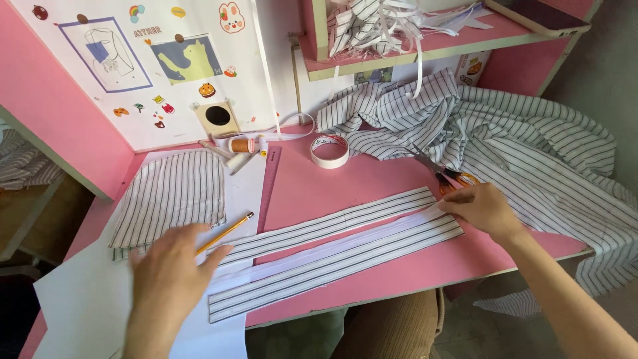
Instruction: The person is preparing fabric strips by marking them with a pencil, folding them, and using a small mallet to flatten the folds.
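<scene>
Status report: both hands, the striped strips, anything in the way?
Left hand flat on strip's left end. Right hand pinching white strip between striped strips. Pencil, scissors close by.

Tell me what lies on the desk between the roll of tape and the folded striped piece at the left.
In the head view, between the tape roll and the folded striped piece lie a pink ruler and, nearer the wall, a spool of orange thread.

Home sewing desk: fabric [531, 146], scissors [442, 174], thread [241, 144].

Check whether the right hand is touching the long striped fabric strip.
Touching. The head view shows the right hand with its fingertips pressed on the right end of the long striped fabric strip, no gap between them.
</scene>
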